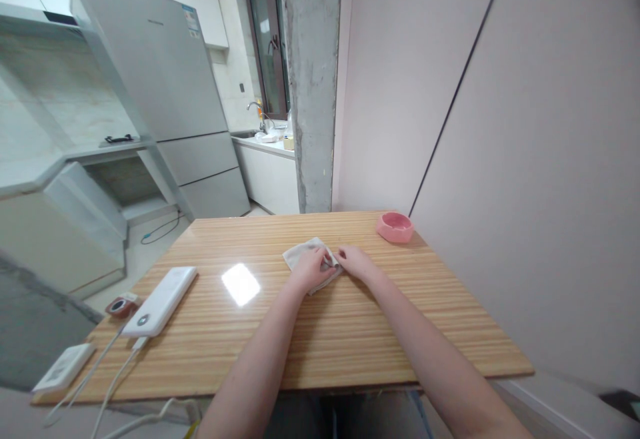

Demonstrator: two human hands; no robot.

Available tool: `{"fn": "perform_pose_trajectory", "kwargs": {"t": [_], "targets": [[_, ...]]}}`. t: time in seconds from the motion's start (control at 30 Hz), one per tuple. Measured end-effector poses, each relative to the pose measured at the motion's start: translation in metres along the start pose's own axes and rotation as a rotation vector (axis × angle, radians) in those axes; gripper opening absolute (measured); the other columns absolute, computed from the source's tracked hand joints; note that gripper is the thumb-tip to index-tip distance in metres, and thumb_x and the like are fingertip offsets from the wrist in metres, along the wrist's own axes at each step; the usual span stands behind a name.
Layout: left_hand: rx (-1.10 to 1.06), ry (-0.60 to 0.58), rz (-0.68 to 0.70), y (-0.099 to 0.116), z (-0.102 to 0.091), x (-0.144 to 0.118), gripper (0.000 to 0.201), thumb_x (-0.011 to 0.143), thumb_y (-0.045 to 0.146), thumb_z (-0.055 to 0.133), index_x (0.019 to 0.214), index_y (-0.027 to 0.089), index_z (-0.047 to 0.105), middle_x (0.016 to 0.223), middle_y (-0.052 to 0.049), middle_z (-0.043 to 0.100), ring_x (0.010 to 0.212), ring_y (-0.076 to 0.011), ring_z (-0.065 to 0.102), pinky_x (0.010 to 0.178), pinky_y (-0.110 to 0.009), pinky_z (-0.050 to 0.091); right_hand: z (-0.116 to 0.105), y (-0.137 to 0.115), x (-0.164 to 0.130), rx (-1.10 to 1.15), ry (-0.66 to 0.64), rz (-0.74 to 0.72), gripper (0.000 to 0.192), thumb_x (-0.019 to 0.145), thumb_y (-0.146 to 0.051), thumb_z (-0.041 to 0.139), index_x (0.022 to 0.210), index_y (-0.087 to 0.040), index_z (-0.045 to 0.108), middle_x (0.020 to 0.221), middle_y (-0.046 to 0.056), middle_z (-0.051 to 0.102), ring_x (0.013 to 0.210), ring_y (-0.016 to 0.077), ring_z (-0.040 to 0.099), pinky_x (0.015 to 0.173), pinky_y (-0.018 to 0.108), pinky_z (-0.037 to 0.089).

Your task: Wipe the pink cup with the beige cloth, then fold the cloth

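Head view: our left hand (311, 268) presses flat on the cloth (305, 255) mid-table (350, 332), while our right hand (356, 263) pinches its edge. We should probably keep the folds aligned and flatten creases firmly.

Both arms outstretched, hands (333, 264) together (fingertips touching), palms down

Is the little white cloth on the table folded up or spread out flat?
Folded, at least partly. The cloth lies bunched in layers on the table, with the left hand and right hand pressing on it.
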State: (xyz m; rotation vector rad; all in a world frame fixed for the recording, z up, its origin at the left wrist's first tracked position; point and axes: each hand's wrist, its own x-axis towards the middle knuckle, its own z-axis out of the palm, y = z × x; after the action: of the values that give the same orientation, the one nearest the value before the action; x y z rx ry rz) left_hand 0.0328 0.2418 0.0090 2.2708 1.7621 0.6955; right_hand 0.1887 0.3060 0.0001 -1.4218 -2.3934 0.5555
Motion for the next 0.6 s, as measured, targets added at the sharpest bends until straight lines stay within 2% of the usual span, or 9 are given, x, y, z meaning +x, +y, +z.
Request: {"fn": "perform_pose_trajectory", "kwargs": {"t": [0.07,0.17,0.27,0.37,0.43,0.5,0.57,0.6], "targets": [[0.011,0.004,0.018,0.0,0.003,-0.001,0.028,0.073,0.04,0.065,0.089,0.019,0.057,0.086,-0.006,0.063,0.083,-0.0216,0.058,0.073,-0.031,0.042,-0.002,0.002,0.0,0.036,-0.051,-0.03,0.032,0.088,-0.036,0.048,0.064,-0.017,0.056,0.067,0.004,0.062,0.062,0.0136,0.05,0.056,0.025,0.029],[-0.056,0.029,-0.008,0.001,0.007,0.001,0.016,0.075,0.032,0.06,0.083,0.019,0.056,0.079,-0.004,0.061,0.074,-0.0184,0.056,0.067,-0.029,0.039,-0.003,0.003,0.0,0.2,-0.103,-0.083,0.021,0.083,-0.03,0.053,0.065,-0.018,0.053,0.066,0.001,0.058,0.063,0.0129,0.05,0.058,0.024,0.031],[-0.267,0.099,-0.044,0.001,0.005,0.005,0.005,0.076,0.024,0.053,0.077,0.019,0.055,0.074,-0.001,0.059,0.069,-0.0146,0.053,0.064,-0.026,0.038,0.001,0.003,-0.001,0.431,-0.114,-0.112,0.006,0.073,-0.018,0.056,0.073,-0.019,0.05,0.07,-0.002,0.056,0.066,0.012,0.049,0.06,0.023,0.035],[-0.595,0.262,-0.165,-0.004,-0.008,0.009,0.007,0.073,0.025,0.052,0.075,0.019,0.054,0.071,0.002,0.055,0.069,-0.0131,0.051,0.065,-0.024,0.04,0.004,0.004,0.003,0.656,-0.114,-0.059,0.013,0.066,-0.015,0.054,0.074,-0.021,0.046,0.064,-0.006,0.051,0.062,0.0114,0.047,0.058,0.022,0.035],[-0.862,0.384,-0.291,-0.014,-0.021,0.01,0.013,0.073,0.031,0.053,0.076,0.019,0.053,0.069,0.003,0.054,0.067,-0.0127,0.051,0.064,-0.024,0.041,0.001,0.007,0.008,0.804,-0.048,0.006,0.013,0.065,-0.016,0.051,0.075,-0.021,0.046,0.062,-0.006,0.049,0.06,0.0115,0.047,0.057,0.022,0.036],[-1.093,0.52,-0.412,-0.029,-0.036,0.009,0.02,0.075,0.038,0.051,0.08,0.019,0.053,0.072,0.002,0.056,0.067,-0.013,0.053,0.063,-0.024,0.043,-0.005,0.013,0.013,0.917,0.098,0.084,0.016,0.065,-0.019,0.049,0.081,-0.021,0.048,0.063,-0.006,0.052,0.061,0.0125,0.049,0.058,0.022,0.038],[-1.17,0.64,-0.54,-0.046,-0.048,0.007,0.024,0.078,0.04,0.048,0.089,0.018,0.053,0.08,-0.001,0.059,0.071,-0.014,0.057,0.065,-0.025,0.046,-0.011,0.022,0.017,0.948,0.266,0.155,0.026,0.067,-0.022,0.048,0.093,-0.021,0.051,0.066,-0.005,0.056,0.063,0.0142,0.053,0.059,0.023,0.042],[-1.128,0.682,-0.616,-0.055,-0.052,0.006,0.027,0.08,0.038,0.048,0.097,0.018,0.052,0.086,-0.003,0.061,0.075,-0.0146,0.059,0.067,-0.026,0.047,-0.014,0.027,0.018,0.934,0.344,0.18,0.032,0.069,-0.024,0.048,0.1,-0.021,0.051,0.069,-0.003,0.058,0.066,0.0152,0.055,0.06,0.024,0.043]]}}
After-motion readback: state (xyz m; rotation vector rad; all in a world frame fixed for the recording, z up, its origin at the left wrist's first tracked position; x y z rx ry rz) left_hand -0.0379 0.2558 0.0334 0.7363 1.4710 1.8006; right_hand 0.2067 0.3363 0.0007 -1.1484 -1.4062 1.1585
